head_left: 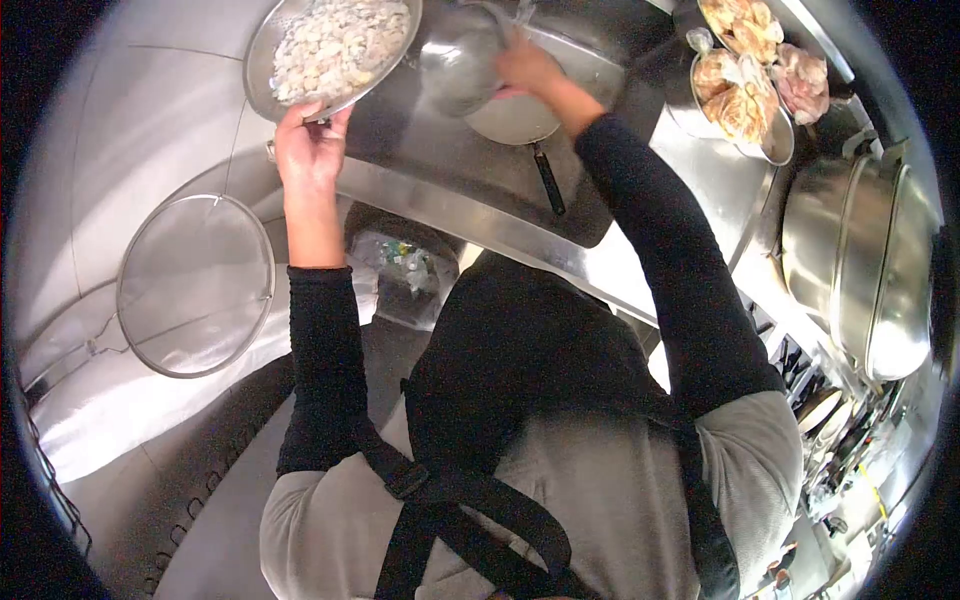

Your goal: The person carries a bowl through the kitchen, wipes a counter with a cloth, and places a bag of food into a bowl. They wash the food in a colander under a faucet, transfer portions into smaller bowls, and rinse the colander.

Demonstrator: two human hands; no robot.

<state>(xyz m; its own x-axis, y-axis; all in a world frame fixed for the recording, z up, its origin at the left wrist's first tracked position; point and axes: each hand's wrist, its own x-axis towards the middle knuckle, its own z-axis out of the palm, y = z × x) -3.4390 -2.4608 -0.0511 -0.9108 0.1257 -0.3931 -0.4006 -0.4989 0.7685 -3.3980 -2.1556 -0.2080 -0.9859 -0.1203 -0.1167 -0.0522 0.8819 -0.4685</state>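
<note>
My left hand [312, 152] grips the near rim of a round metal bowl [262, 75], tilted at the upper left. A heap of small pale food pieces [342, 45], resembling peeled shrimp, fills it. Over the metal sink [400, 155], my right hand [527, 68] is smeared by motion, with its fingers at the rim of a shiny metal bowl [455, 65]. Beneath that hand lies a light-coloured pan [515, 122], its black handle [548, 182] pointing towards me. The bowl in my right hand overlaps part of the pan.
A round mesh strainer [196, 285] hangs at the left. On the right counter, bagged food [738, 95] sits in a metal container [780, 145], beside another bag of pinkish food [801, 82]. Large metal pots [835, 250] stand farther right. Below the sink is a clear plastic bag [405, 275].
</note>
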